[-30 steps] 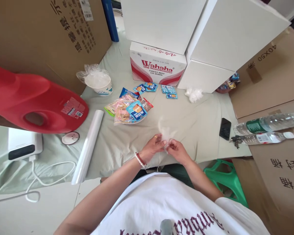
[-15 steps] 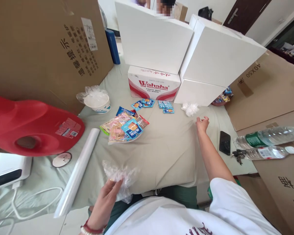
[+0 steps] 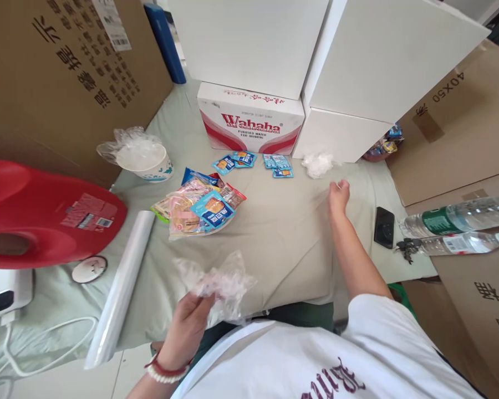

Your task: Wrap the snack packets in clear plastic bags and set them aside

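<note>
My left hand (image 3: 191,316) is closed on crumpled clear plastic film (image 3: 227,282), held above the near edge of the cloth-covered table. My right hand (image 3: 339,197) reaches forward with its fingers curled shut; a faint clear streak shows beside it, but I cannot make out what the fingers hold. Just beyond it lies a bunch of clear plastic (image 3: 318,164). Left of centre sits a clear bag of snack packets (image 3: 187,216) with a blue packet (image 3: 213,209) on top. Small blue packets (image 3: 235,160) and more blue packets (image 3: 278,164) lie before the Wahaha box.
White boxes (image 3: 253,44) stand behind the Wahaha box (image 3: 251,124). A paper bowl (image 3: 152,169) holding clear plastic, a red jug (image 3: 45,216) and a film roll (image 3: 120,288) are left. A phone (image 3: 384,227), keys (image 3: 408,249) and bottles (image 3: 474,216) lie right.
The view has tipped downward and closer. My left hand has lifted the plastic film slightly and it spreads out more. My right hand's fingers have closed near the plastic bunch.
</note>
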`<control>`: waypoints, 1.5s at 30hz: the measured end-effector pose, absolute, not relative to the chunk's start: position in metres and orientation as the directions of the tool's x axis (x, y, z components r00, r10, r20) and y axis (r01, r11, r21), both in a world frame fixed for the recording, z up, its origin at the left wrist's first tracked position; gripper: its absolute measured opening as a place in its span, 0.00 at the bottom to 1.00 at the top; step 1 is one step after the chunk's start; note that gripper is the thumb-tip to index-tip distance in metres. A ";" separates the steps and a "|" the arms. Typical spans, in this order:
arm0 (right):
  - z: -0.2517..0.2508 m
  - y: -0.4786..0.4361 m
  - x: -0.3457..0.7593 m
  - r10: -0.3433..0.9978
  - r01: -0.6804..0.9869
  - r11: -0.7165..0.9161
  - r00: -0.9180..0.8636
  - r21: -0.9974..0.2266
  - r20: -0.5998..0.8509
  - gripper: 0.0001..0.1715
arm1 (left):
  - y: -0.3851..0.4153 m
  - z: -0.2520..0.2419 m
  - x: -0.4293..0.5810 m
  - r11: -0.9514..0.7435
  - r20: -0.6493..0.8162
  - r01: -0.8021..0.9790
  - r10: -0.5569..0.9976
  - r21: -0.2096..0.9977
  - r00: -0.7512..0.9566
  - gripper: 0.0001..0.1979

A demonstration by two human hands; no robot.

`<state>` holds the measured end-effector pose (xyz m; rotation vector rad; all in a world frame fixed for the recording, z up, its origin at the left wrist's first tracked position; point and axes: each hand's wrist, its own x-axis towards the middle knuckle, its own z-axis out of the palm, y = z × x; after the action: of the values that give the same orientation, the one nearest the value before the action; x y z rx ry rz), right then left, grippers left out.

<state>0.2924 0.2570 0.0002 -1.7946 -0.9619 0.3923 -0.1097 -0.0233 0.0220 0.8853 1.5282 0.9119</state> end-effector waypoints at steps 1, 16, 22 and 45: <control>0.003 0.232 0.291 0.764 0.387 -0.148 0.629 -0.910 0.143 0.24 | -0.014 0.024 -0.102 0.401 -0.396 0.050 0.914 0.915 -0.091 0.19; 0.017 0.065 0.178 0.916 0.177 -0.357 -0.124 -0.917 -0.381 0.19 | 0.031 0.000 -0.037 0.440 -0.426 -0.221 0.898 0.870 0.112 0.12; 0.026 0.058 0.192 0.930 0.033 -0.366 0.062 -0.930 -0.364 0.21 | 0.032 -0.008 -0.052 0.489 -0.533 -0.280 0.839 0.826 -0.109 0.17; 0.041 0.075 0.231 0.934 0.007 -0.250 -0.261 -0.968 -0.243 0.36 | 0.011 0.040 -0.051 0.445 -0.355 -0.265 0.876 0.856 0.326 0.31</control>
<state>0.2307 0.0755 0.0409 -1.2375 -1.2519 1.6070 -0.0507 0.0113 0.0402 0.7809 0.9471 0.8565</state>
